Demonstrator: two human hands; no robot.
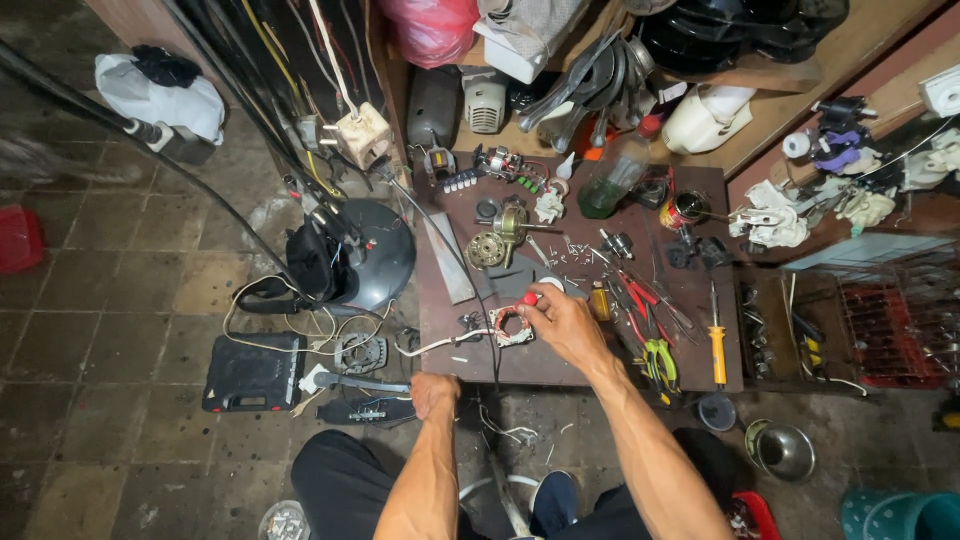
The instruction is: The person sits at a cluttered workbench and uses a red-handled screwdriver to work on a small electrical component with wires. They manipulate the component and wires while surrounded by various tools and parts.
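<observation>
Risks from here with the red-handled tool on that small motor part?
1. The right hand works a red-handled tool on the motor part near the table edge; a slip might knock it off.
2. The left hand rests at the edge, not visibly on the part, so it may shift.
3. Loose screws could scatter.

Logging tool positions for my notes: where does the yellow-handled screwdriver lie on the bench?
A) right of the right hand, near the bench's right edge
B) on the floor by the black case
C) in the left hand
A: the yellow-handled screwdriver lies on the bench, right of the right hand.
</observation>
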